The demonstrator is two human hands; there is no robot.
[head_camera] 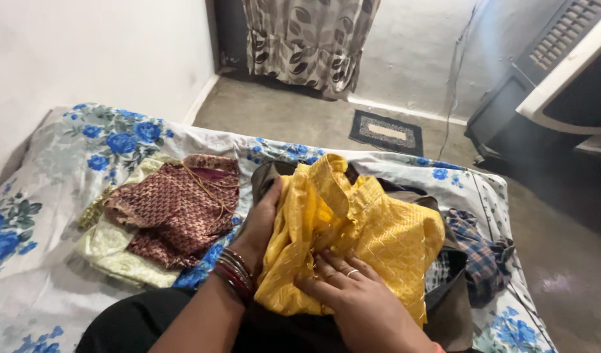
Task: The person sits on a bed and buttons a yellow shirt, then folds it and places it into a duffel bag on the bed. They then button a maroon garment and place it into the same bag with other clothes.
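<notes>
yellow garment (372,235) crumpled atop pile
</notes>
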